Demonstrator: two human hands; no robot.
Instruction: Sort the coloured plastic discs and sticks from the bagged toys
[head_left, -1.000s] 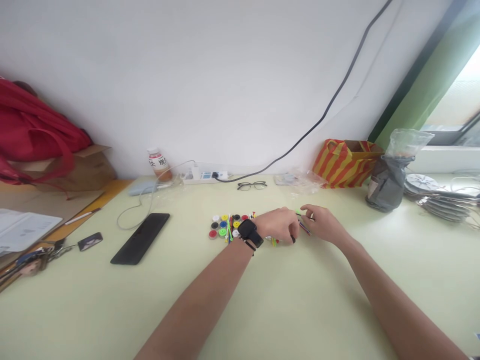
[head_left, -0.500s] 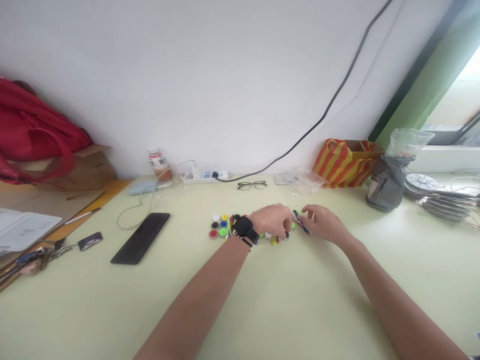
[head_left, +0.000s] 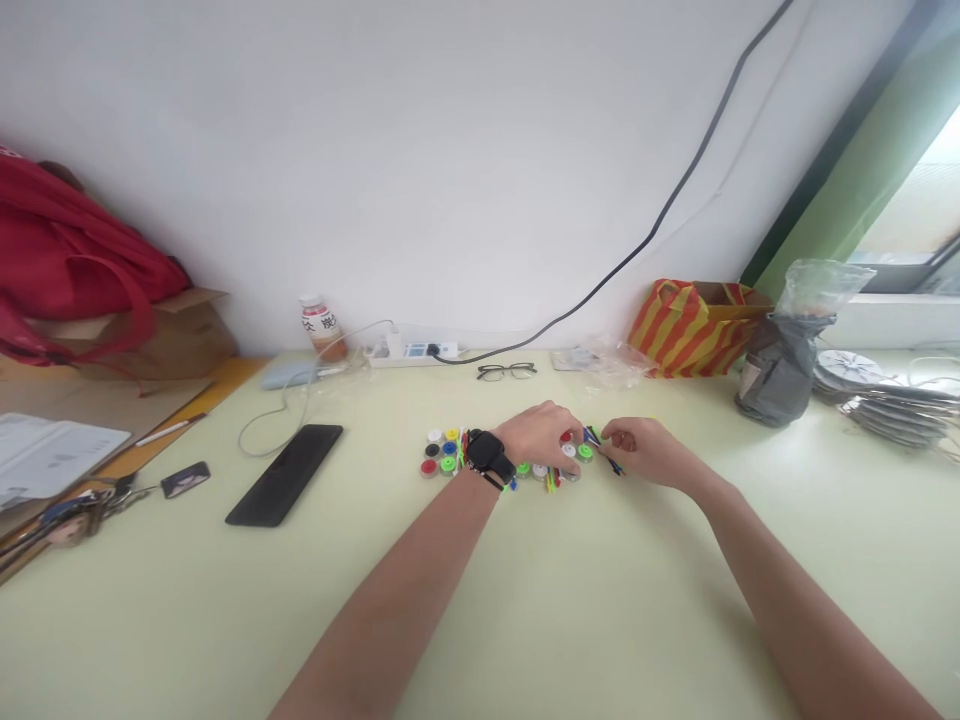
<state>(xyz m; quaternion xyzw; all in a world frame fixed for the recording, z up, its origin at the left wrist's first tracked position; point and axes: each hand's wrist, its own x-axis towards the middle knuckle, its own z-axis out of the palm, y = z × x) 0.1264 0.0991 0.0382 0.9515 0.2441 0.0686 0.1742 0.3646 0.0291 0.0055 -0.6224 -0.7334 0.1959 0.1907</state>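
Observation:
Small round discs (head_left: 448,465) in red, green, yellow, white, blue and black lie in short rows on the table, with bundles of thin coloured strips (head_left: 553,481) between them. My left hand (head_left: 541,435), with a black watch (head_left: 489,455) on its wrist, reaches across the middle of the rows. Its thumb and forefinger are apart around a red and a white disc (head_left: 569,452); the other fingers are hidden. At the right end, my right hand (head_left: 636,446) pinches a bundle of blue, black and green strips (head_left: 613,465) beside a green disc (head_left: 586,453).
Left of the rows lies a black flat case (head_left: 285,475), with keys (head_left: 90,510) farther left. Behind are glasses (head_left: 507,371), a power strip (head_left: 412,353), a bottle (head_left: 322,328) and clear plastic wrapping (head_left: 607,362). A striped bag (head_left: 694,330) and grey bag (head_left: 780,370) stand at the back right.
My left thumb and forefinger have spread, showing the red and white discs. My right fingertips have drawn together at the upper end of the strips.

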